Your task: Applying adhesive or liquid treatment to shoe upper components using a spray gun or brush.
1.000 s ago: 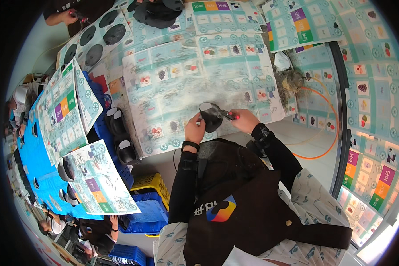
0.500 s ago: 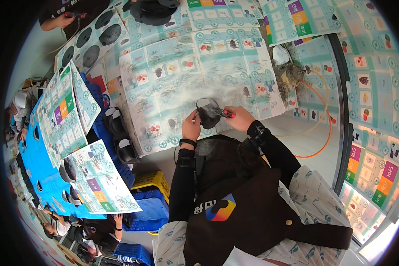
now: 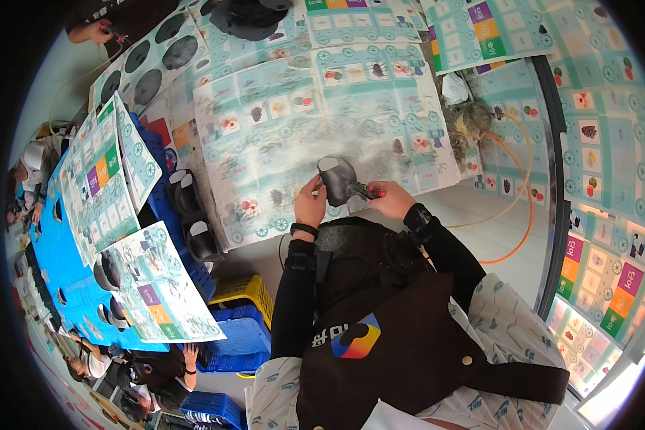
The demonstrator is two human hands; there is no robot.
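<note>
My left hand (image 3: 309,207) is closed on the left edge of a dark, curved piece with a pale patch at its top (image 3: 337,180). The piece is held tilted just over the near edge of the paper-covered table. In my right hand (image 3: 392,201), fingers wrapped round it, is a small airbrush-like tool with red parts (image 3: 370,191). Its front end points left at the lower right of the piece; whether they touch I cannot tell. Fingertips behind the piece are hidden.
Printed sheets with dark smudges (image 3: 279,143) cover the table. Left of it, similar dark pieces (image 3: 204,240) sit by a blue crate (image 3: 150,136). Orange hose (image 3: 527,229) loops at right. More dark pieces (image 3: 247,20) lie at the far side, near a co-worker's hand (image 3: 93,32).
The dark piece has turned slightly, showing more of its front. My right hand and the tool have shifted slightly downward. My left hand has barely moved.
</note>
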